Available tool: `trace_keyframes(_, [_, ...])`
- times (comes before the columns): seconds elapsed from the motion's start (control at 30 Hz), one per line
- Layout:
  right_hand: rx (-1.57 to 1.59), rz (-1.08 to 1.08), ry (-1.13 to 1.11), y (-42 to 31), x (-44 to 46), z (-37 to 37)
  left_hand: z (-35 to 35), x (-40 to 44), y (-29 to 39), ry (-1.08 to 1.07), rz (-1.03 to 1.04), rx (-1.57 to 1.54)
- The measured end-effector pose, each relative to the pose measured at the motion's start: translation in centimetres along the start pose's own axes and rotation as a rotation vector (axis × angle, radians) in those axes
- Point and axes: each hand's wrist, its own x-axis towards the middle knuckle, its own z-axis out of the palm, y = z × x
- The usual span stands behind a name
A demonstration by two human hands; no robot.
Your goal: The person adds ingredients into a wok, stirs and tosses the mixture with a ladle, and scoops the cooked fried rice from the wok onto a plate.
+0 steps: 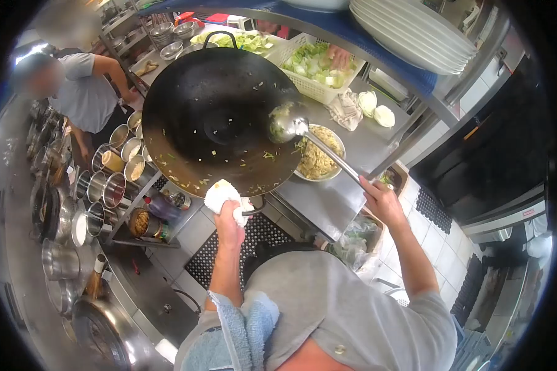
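Note:
My left hand (229, 222) is wrapped round a white cloth (221, 195) at the near handle of a big black wok (220, 105). The wok is lifted and tilted, with small food bits clinging inside. In my right hand (382, 201) is the long handle of a metal ladle (289, 122), whose bowl lies over the wok's right rim. Just below and right of the ladle bowl, a white bowl (342, 162) holds fried rice (319, 154) on the steel counter (334, 204). The wok hides part of the counter behind it.
Behind the wok are a basket (319, 91) of chopped cabbage with another person's hand (338, 57) in it, a cloth (345, 111) and cabbage pieces (384, 115). Stacked plates (408, 37) stand upper right. At left are seasoning pots (113, 188) and a person in grey (83, 86).

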Motion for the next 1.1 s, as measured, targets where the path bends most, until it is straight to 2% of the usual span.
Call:
trace_keyframes(0.2, [-0.103,-0.024,-0.003,4.5,-7.2,-4.2,-0.5,0.7,-0.3,-0.001,0.017,0.001])
trace_keyframes(0.37, [-0.238,0.012,-0.011,4.5,-8.8,-8.1,-0.1,1.3,0.6,0.012,0.056,0.059])
trace_keyframes(0.57, [-0.197,0.084,0.14,2.9,-8.6,-4.6,0.6,0.6,0.5,0.064,0.004,-0.002])
trace_keyframes(0.67, [-0.141,0.173,0.236,0.2,-7.7,-2.6,-0.2,0.4,0.4,-0.028,-0.003,-0.044])
trace_keyframes(1.1, [-0.224,0.326,0.29,-3.0,-8.4,3.7,0.3,-1.8,1.0,-0.031,-0.026,-0.126])
